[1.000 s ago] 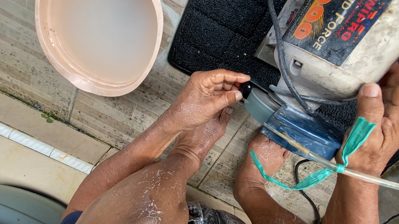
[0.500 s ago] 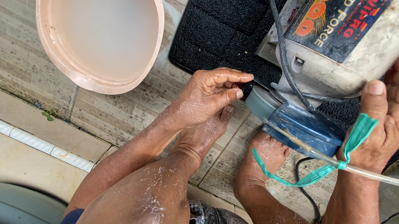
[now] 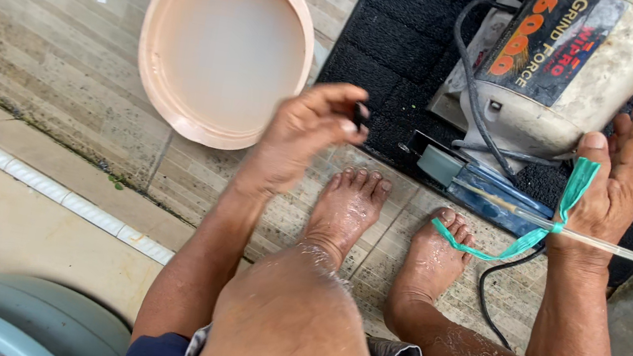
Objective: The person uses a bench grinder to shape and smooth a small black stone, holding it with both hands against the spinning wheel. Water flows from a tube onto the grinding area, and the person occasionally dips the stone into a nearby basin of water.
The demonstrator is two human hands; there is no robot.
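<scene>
While right hand [image 3: 621,180] steadies grinder [image 3: 575,71], palm flat, fingers spread, I see left hand [image 3: 302,133] pinching small dark piece [image 3: 361,115] near basin [image 3: 227,45].

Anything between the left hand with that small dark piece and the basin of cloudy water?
Nothing visible. The left hand pinches a small dark piece just right of the peach basin, with only bare tile between them. The right hand rests by the grinder motor, well aside.
</scene>
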